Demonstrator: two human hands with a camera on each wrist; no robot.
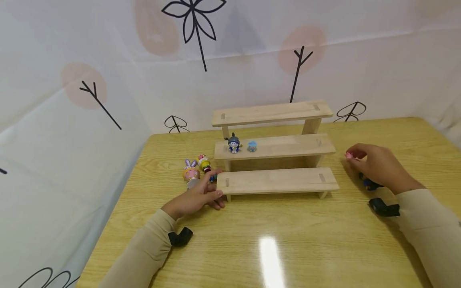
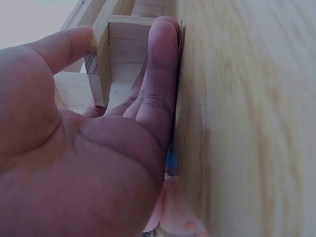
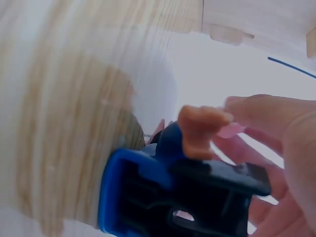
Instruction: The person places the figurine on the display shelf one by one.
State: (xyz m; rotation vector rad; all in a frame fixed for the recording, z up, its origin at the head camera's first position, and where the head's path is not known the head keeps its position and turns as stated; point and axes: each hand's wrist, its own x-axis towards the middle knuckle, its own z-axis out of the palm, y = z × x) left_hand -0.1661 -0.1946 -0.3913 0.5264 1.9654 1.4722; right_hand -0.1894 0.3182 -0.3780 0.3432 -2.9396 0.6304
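Note:
A three-step wooden display stand (image 1: 273,180) stands on the table. My left hand (image 1: 196,198) holds the left end of its lowest step, thumb at the front corner and index finger at the back corner. In the left wrist view, the other fingers (image 2: 155,94) lie low along the tabletop. My right hand (image 1: 381,166) pinches a small pink object (image 1: 348,155) right of the stand; its shape is mostly hidden. Beneath that hand is a dark blue and black toy figure (image 1: 369,183), large in the right wrist view. On the middle step are a dark-helmeted figurine (image 1: 233,144) and a small light-blue figurine (image 1: 252,146).
Left of the stand, close to my left hand, lie a bunny-eared figurine (image 1: 191,172) and a yellow-and-white figurine (image 1: 204,163). The wooden table (image 1: 223,252) reaches back to a patterned cloth (image 1: 248,80), which also hangs along the left side.

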